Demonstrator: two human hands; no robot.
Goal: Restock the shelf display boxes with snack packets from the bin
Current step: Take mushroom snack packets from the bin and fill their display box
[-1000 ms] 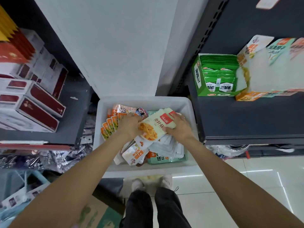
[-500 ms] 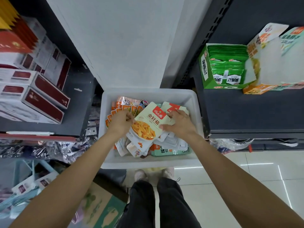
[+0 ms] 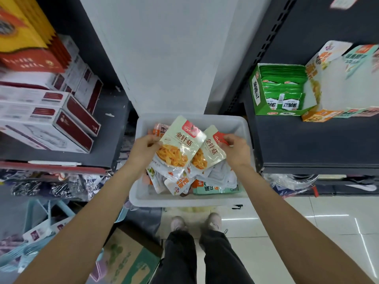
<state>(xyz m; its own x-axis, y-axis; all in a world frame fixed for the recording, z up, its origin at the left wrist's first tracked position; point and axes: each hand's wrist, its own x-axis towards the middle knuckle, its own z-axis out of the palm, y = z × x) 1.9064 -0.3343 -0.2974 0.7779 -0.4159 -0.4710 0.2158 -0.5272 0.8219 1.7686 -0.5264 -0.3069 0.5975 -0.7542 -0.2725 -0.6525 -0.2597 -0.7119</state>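
Head view showed left hand (image 3: 143, 148) and right hand (image 3: 235, 149) each pinching a light, floppy, slick snack packet (image 3: 179, 148) by its edge above the bin (image 3: 141, 193).

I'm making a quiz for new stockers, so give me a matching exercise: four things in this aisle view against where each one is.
Things:
1. green display box
2. white bin
3. cream packet
4. red-and-white boxes

Places:
a. left shelf
b. right shelf
c. in the left hand
d. between the two shelves

Pairs: 1-b, 2-d, 3-c, 4-a
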